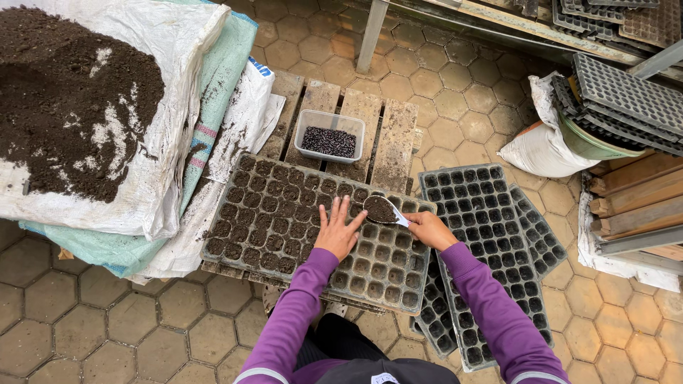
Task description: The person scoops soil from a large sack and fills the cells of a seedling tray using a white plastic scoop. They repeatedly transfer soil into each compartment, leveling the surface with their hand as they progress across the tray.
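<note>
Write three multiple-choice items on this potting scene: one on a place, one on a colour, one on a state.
1. Where is the clear tub of dark pellets?
A. Beyond the seed tray on the wooden pallet
B. On the soil heap
C. In the person's lap

2. What colour are the sleeves?
A. Green
B. Purple
C. White

3. What is in the scoop held by the right hand?
A. Nothing
B. Water
C. Dark soil

Answers: 1 A, it sits on the pallet slats past the seed tray. 2 B, both arms show purple. 3 C, soil fills the scoop, while the left hand lies flat on the tray.
</note>
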